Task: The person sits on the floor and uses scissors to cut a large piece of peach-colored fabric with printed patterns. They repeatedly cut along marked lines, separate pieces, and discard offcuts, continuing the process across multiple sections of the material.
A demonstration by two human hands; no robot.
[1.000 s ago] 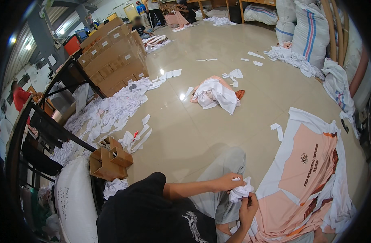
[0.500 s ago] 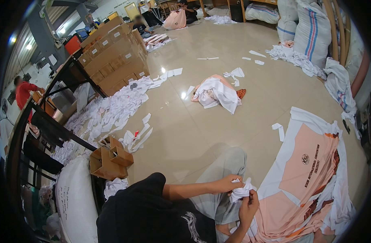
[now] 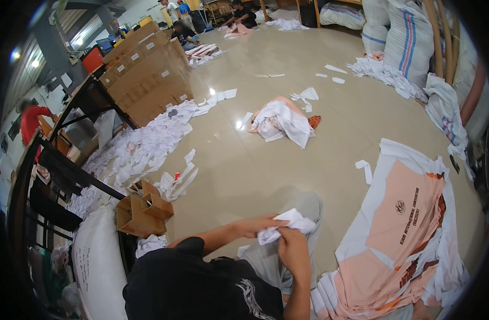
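Note:
A bunched white piece (image 3: 301,221), cloth or paper, is held between my two hands above my bent knee in grey trousers. My left hand (image 3: 263,225) grips it from the left, fingers partly covered by its folds. My right hand (image 3: 292,246) is closed on its lower side. Right of my legs, a peach fabric panel (image 3: 396,213) with dark print and white margins lies spread on the floor. Folded white and peach cloth (image 3: 325,298) lies at its near-left end, close to my right forearm.
A peach and white cloth heap (image 3: 281,121) lies ahead on the tiles. White scraps (image 3: 143,141) pile up at left, beside stacked cartons (image 3: 143,74). An opened cardboard box (image 3: 143,216) and a white sack (image 3: 101,261) stand near my left. Woven sacks (image 3: 410,42) line the right; people sit farther back.
My hands have moved left and up with the white piece, from beside my knee to above it. At the back, a person's raised peach cloth is now lower.

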